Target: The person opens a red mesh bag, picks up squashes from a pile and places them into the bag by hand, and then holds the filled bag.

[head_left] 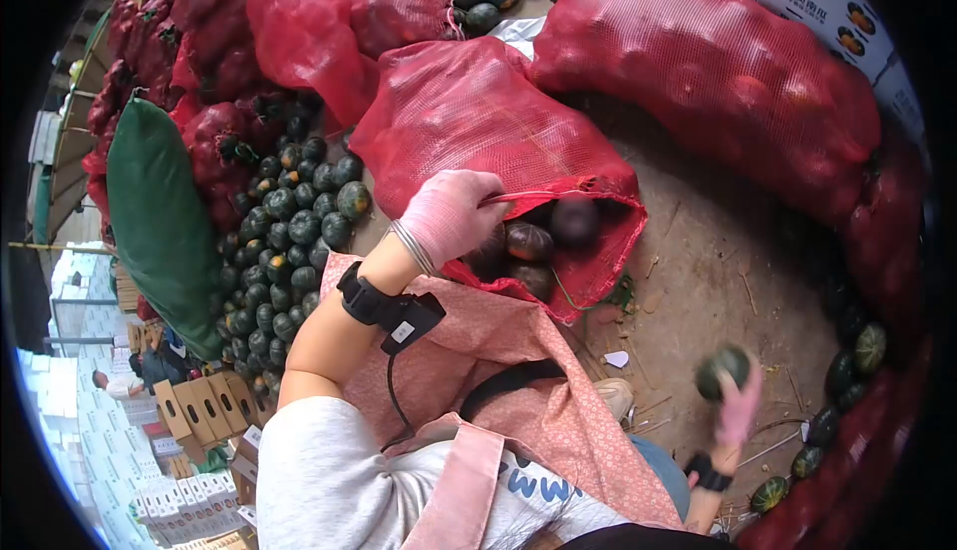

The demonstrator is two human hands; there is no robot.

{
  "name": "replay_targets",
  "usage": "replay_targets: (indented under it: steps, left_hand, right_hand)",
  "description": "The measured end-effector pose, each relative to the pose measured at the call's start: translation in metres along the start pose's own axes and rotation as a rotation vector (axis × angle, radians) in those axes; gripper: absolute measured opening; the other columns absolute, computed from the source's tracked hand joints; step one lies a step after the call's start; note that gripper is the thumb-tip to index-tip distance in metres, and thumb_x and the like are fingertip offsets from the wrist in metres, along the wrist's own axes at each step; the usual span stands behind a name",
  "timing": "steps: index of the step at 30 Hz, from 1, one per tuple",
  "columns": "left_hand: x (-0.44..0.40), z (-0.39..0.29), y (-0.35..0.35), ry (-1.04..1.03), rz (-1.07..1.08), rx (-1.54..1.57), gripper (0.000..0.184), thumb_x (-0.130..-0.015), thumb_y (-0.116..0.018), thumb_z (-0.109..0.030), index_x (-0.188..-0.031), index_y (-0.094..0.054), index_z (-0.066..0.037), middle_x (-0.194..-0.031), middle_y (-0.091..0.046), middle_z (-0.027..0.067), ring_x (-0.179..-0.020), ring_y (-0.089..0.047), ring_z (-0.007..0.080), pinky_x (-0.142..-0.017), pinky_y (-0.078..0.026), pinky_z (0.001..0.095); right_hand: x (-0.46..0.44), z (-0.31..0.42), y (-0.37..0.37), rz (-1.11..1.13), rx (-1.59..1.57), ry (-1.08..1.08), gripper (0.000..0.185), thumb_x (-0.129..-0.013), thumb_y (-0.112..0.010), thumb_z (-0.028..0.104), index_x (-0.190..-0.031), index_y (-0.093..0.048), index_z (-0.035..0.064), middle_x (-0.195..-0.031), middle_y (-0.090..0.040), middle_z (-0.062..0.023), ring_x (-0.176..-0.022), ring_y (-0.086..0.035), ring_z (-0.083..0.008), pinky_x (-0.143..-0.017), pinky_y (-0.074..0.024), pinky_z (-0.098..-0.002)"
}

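Observation:
My left hand [454, 213], in a pink glove, is closed on the rim of a red mesh sack [478, 112] and lifts its mouth open. Inside the opening lie several dark green pumpkins [528, 241], partly in shadow. Off to the right of the sack, my right hand [739, 409], also in a pink glove and a little blurred, grips a small green pumpkin [722, 373] above the floor. A black device with a cable is strapped to my left wrist.
Many small pumpkins [289, 241] are heaped left of the sack, beside a full green sack [159, 221]. Another stuffed red mesh sack [708, 82] lies at the upper right. Loose pumpkins [870, 348] line the right side. Cardboard boxes [204, 411] stand at the lower left.

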State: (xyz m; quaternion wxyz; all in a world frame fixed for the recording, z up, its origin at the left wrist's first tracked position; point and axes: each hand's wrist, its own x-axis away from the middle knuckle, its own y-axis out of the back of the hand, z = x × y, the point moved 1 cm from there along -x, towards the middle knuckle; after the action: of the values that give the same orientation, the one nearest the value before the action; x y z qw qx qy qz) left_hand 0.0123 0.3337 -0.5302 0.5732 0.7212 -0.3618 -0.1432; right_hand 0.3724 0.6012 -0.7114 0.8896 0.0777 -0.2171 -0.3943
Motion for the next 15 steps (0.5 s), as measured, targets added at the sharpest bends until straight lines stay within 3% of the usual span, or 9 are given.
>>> replay_targets:
  steps: [1,2,3,4,6,9,11,12,15]
  left_hand:
    - [-0.002,0.0,0.0,-0.013,-0.001,0.148,0.022,-0.082,-0.063,-0.019,-0.094,-0.059,0.0,-0.071,-0.056,0.0113,-0.067,-0.054,0.0158,-0.064,-0.046,0.0316]
    - [-0.005,0.001,0.001,-0.023,-0.003,0.289,0.018,-0.084,-0.06,-0.017,-0.09,-0.059,0.0,-0.066,-0.054,0.0092,-0.062,-0.051,0.0132,-0.061,-0.045,0.0302]
    - [-0.005,0.003,0.001,-0.06,-0.009,0.46,0.016,-0.089,-0.055,-0.017,-0.088,-0.057,-0.001,-0.067,-0.051,0.002,-0.063,-0.044,0.0079,-0.056,-0.041,0.0257]
    - [-0.006,0.008,-0.001,-0.054,-0.014,0.637,0.017,-0.09,-0.054,-0.019,-0.089,-0.057,-0.002,-0.069,-0.049,-0.0013,-0.063,-0.043,0.0062,-0.054,-0.039,0.0239]
    - [-0.003,0.013,0.007,0.016,-0.004,0.939,0.017,-0.093,-0.051,-0.022,-0.09,-0.056,-0.005,-0.072,-0.048,-0.0062,-0.063,-0.042,0.0031,-0.053,-0.037,0.02]
    - [0.006,0.018,0.015,0.145,0.037,1.22,0.017,-0.095,-0.049,-0.025,-0.09,-0.054,-0.01,-0.071,-0.045,-0.0082,-0.063,-0.04,0.0008,-0.053,-0.034,0.0165]
    - [0.008,0.029,0.005,0.207,0.101,1.309,0.017,-0.095,-0.049,-0.026,-0.091,-0.054,-0.01,-0.071,-0.045,-0.0085,-0.063,-0.04,0.0013,-0.053,-0.034,0.0171]
    - [0.008,0.033,0.001,0.193,0.116,1.351,0.017,-0.095,-0.048,-0.025,-0.092,-0.054,-0.01,-0.072,-0.045,-0.0083,-0.063,-0.04,0.0017,-0.053,-0.034,0.0175]
    - [0.002,0.04,-0.013,0.138,0.212,1.493,0.017,-0.096,-0.046,-0.022,-0.094,-0.055,-0.008,-0.076,-0.045,-0.0073,-0.069,-0.039,0.0029,-0.059,-0.036,0.018]
  right_hand:
    - [-0.01,0.047,-0.05,0.143,-0.097,-0.009,0.059,-0.068,-0.069,0.012,-0.123,-0.048,0.0045,-0.118,-0.052,-0.0117,-0.106,-0.052,-0.0229,-0.093,-0.0408,-0.0358]
    - [-0.022,0.068,-0.091,0.367,-0.236,0.18,0.065,-0.069,-0.068,0.01,-0.127,-0.042,0.0046,-0.118,-0.051,-0.0118,-0.105,-0.052,-0.023,-0.092,-0.0424,-0.0351]
    - [-0.035,0.078,-0.121,0.602,-0.393,0.006,0.071,-0.072,-0.068,0.01,-0.133,-0.033,0.0051,-0.119,-0.049,-0.0136,-0.105,-0.052,-0.0235,-0.092,-0.0425,-0.0335]
    - [-0.049,0.076,-0.147,0.645,-0.457,-0.142,0.075,-0.075,-0.069,0.014,-0.136,-0.026,0.0044,-0.121,-0.047,-0.0173,-0.109,-0.05,-0.025,-0.09,-0.0436,-0.0346]
    - [-0.077,0.055,-0.199,0.414,0.01,-0.267,0.08,-0.079,-0.068,0.026,-0.138,-0.018,0.006,-0.126,-0.045,-0.0193,-0.108,-0.051,-0.028,-0.08,-0.05,-0.0414]
    - [-0.092,0.064,-0.237,0.504,0.322,-0.695,0.066,-0.079,-0.067,0.024,-0.13,-0.032,0.0018,-0.118,-0.053,-0.017,-0.104,-0.055,-0.0307,-0.071,-0.0536,-0.0476]
    - [-0.107,0.031,-0.257,0.675,0.012,-0.8,0.044,-0.078,-0.065,0.019,-0.115,-0.05,-0.0003,-0.099,-0.061,-0.0146,-0.093,-0.061,-0.0316,-0.069,-0.0533,-0.0509]
    - [-0.115,0.004,-0.27,0.597,-0.03,-0.807,0.026,-0.076,-0.061,0.013,-0.099,-0.062,0.0019,-0.087,-0.065,-0.0139,-0.084,-0.064,-0.0292,-0.073,-0.0534,-0.0447]
    - [-0.151,-0.071,-0.267,0.776,0.324,-0.627,0.019,-0.08,-0.05,0.011,-0.088,-0.065,0.0031,-0.085,-0.065,-0.0173,-0.081,-0.065,-0.0285,-0.07,-0.053,-0.0373]
